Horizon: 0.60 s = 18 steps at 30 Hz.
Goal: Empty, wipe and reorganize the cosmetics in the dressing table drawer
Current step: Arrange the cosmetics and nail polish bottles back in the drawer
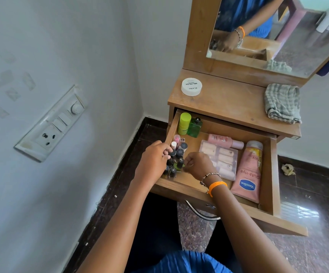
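Note:
The wooden drawer (269, 174) stands pulled out. In its left part sits a cluster of small dark-capped nail polish bottles (177, 160). My left hand (155, 160) rests against the cluster's left side, fingers curled on the bottles. My right hand (198, 165) touches its right side, fingertips pinched at a bottle. Behind them stand a lime-green container (184, 123) and a green bottle (194, 127). Right of the hands lie a clear packet of small tubes (221, 156), a pink bottle (224, 140) and a pink Vaseline tube (248, 174).
On the dressing table top (230, 103) lie a white round nail polish remover tub (191, 86) and a folded checked cloth (283, 103). A mirror (278, 32) rises behind. A wall with a switch panel (51, 125) is close on the left. Dark tiled floor surrounds the table.

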### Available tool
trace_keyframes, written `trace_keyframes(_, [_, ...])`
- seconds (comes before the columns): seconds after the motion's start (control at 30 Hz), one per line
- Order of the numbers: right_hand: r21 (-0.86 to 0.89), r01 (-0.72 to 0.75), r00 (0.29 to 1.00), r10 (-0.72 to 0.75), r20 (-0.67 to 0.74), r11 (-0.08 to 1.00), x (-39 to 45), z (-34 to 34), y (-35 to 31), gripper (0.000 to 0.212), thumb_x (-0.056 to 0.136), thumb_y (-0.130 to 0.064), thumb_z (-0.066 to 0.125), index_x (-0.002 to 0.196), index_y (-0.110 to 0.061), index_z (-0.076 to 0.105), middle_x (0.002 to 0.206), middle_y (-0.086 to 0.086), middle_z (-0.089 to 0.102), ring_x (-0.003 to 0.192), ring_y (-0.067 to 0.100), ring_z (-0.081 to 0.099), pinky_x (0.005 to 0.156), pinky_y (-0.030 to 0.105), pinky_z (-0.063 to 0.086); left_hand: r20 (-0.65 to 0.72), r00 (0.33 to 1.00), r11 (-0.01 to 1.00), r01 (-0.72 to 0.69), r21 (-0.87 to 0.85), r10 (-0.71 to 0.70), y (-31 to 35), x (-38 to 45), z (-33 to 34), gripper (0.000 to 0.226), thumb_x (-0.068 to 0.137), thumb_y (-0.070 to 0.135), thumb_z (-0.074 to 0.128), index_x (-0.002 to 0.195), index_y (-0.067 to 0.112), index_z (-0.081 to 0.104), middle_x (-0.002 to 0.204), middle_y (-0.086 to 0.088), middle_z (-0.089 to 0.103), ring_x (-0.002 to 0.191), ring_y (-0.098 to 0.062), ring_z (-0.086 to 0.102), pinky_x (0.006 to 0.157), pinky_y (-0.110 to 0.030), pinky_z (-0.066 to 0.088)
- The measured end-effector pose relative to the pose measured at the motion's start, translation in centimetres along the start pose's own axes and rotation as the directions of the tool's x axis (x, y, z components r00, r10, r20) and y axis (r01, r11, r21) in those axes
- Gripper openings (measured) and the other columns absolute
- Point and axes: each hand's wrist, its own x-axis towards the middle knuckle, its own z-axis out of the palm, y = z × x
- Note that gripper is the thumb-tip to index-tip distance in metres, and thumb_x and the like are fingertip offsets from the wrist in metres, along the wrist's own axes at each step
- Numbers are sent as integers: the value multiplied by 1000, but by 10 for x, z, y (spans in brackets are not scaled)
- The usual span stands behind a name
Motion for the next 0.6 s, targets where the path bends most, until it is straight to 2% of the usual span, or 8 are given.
trace_keyframes(0.07, [-18, -5, 1000, 5, -8, 1000, 2, 0, -3, 32, 73, -10, 74, 59, -23, 49, 94, 16, 70, 90, 31, 65, 79, 35, 54, -2, 1000, 1000, -1, 2, 1, 0, 0, 0, 15, 84, 3, 63, 93, 14, 67, 87, 7, 54, 68, 1, 53, 62, -6, 42])
trace_keyframes(0.17, [-56, -10, 1000, 11, 18, 998, 3, 0, -3, 26, 72, -12, 76, 62, -20, 52, 93, 16, 70, 85, 29, 64, 77, 35, 53, -4, 1000, 1000, -7, 5, 7, 1, 0, -1, 14, 85, 4, 63, 94, 13, 67, 87, 8, 53, 68, 3, 52, 61, -5, 41])
trace_keyframes(0.3, [-53, -30, 998, 33, 51, 998, 3, 2, -1, 33, 72, -14, 77, 56, -21, 48, 77, 9, 65, 75, 20, 59, 70, 30, 51, -5, 1000, 1000, -7, 17, 8, 2, 0, -1, 13, 86, 5, 63, 95, 13, 67, 88, 8, 53, 67, 4, 52, 58, -4, 40])
trace_keyframes(0.4, [-54, -34, 997, 37, 63, 998, 4, 2, -1, 33, 72, -14, 77, 57, -22, 49, 78, 9, 65, 75, 19, 59, 70, 28, 51, -5, 1000, 1000, 3, 11, -3, 1, 0, -1, 14, 86, 5, 62, 95, 14, 67, 89, 8, 53, 68, 3, 52, 58, -4, 40])
trace_keyframes(0.47, [-45, -50, 996, 53, 67, 998, 4, 1, 0, 28, 70, -14, 77, 61, -22, 51, 84, 11, 68, 78, 22, 63, 74, 31, 54, -2, 1000, 1000, 11, 3, -11, 0, 0, 0, 13, 86, 5, 62, 95, 14, 67, 89, 7, 54, 68, 2, 53, 58, -5, 41])
trace_keyframes(0.53, [-20, -70, 996, 71, 57, 997, 2, -4, 1, 19, 70, -13, 75, 71, -19, 57, 91, 13, 68, 81, 24, 64, 71, 30, 54, 2, 1000, 999, 18, -27, -18, 0, 2, 0, 14, 86, 7, 62, 95, 15, 67, 90, 5, 57, 67, 1, 53, 57, -6, 42])
trace_keyframes(0.6, [7, -69, 997, 69, 25, 998, 3, -10, 5, 15, 74, -7, 68, 86, -14, 62, 98, 14, 67, 82, 23, 59, 68, 26, 45, -9, 1000, 997, 27, -66, -28, 1, 5, -1, 16, 87, 6, 59, 99, 15, 66, 93, 4, 58, 68, 0, 54, 59, -6, 44])
